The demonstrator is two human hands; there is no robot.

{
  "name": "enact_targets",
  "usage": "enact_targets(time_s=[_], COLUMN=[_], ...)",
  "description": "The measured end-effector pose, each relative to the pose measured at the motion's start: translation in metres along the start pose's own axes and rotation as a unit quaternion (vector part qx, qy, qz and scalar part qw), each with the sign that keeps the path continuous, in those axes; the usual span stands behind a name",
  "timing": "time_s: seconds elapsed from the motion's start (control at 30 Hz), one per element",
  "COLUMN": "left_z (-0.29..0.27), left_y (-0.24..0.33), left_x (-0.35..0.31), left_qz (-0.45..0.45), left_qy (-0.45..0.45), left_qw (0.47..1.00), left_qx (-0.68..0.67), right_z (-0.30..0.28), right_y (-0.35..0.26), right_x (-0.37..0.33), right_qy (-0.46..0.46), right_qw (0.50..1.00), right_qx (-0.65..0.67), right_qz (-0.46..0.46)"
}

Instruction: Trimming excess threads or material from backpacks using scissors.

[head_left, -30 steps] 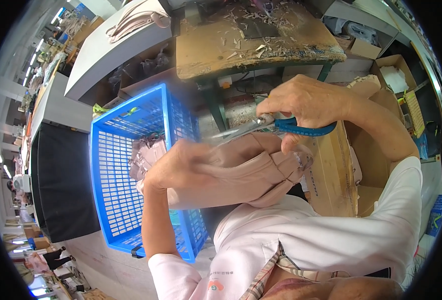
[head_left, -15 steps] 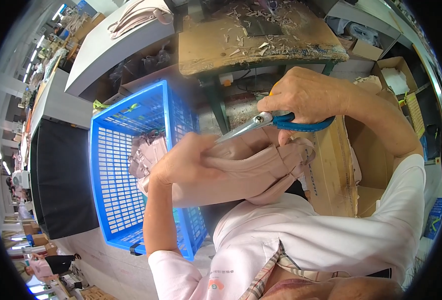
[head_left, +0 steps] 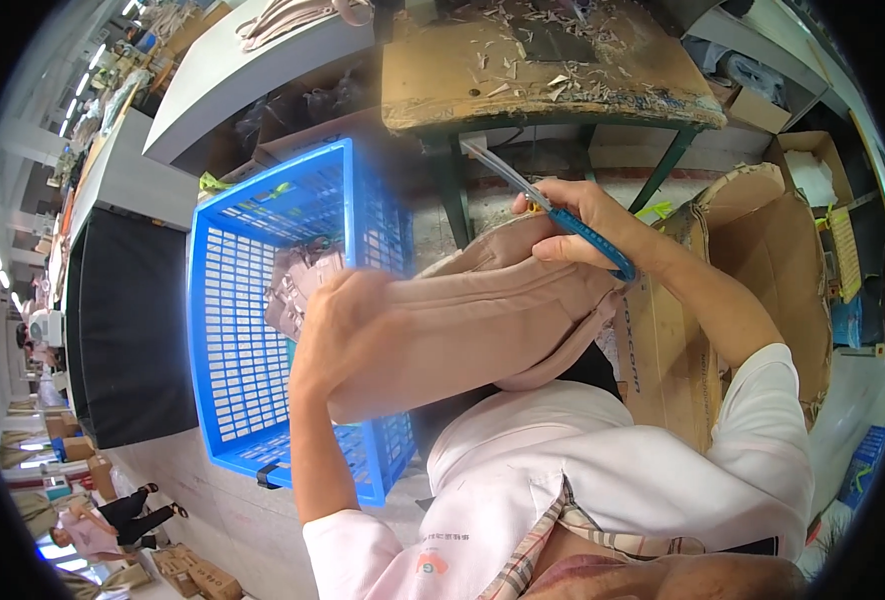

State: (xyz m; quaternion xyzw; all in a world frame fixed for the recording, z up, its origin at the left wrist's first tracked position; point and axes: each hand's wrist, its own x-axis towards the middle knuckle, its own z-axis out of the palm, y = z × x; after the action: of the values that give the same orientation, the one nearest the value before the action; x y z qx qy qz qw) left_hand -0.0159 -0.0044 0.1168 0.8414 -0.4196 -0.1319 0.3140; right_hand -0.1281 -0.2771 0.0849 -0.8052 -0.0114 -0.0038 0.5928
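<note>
A soft pink-beige bag [head_left: 463, 330] with seamed edges and a strap stretches across my lap. My left hand [head_left: 348, 335], blurred by motion, grips its left end beside the blue crate. In my right hand [head_left: 588, 215] I hold scissors [head_left: 588, 237] with teal-blue handles. Their metal blades point up and away to the left, clear of the bag. The fingers of this hand also press against the bag's upper right edge. Whether the blades are parted is hard to make out.
A blue plastic crate [head_left: 350, 210] holding more pink-beige pieces [head_left: 288, 290] stands at my left. Ahead is a worn workbench [head_left: 443, 75] strewn with scraps. Cardboard boxes [head_left: 668, 350] stand at my right. Folded pink-beige items [head_left: 298, 22] lie on a white table [head_left: 233, 80]. Far left, another person [head_left: 93, 530] appears.
The scissors have lifted off the bag, their blades swinging from lower left to upper left. My right hand has turned and come down onto the bag's edge. My left hand still grips the bag.
</note>
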Motion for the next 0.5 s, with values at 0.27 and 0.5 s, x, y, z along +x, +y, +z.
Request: enact_targets(time_s=[0.27, 0.5], left_z=[-0.008, 0.012], left_y=[0.007, 0.032], left_x=[-0.033, -0.082], left_qz=[0.175, -0.077], left_qy=[0.153, -0.017], left_qw=[0.934, 0.994], left_qx=[0.271, -0.079], right_z=[0.011, -0.003], right_y=[0.015, 0.021], right_x=[0.011, 0.005], right_qy=[0.038, 0.064], right_qw=[0.996, 0.994], right_qx=[-0.037, 0.015], right_qz=[0.067, 0.088])
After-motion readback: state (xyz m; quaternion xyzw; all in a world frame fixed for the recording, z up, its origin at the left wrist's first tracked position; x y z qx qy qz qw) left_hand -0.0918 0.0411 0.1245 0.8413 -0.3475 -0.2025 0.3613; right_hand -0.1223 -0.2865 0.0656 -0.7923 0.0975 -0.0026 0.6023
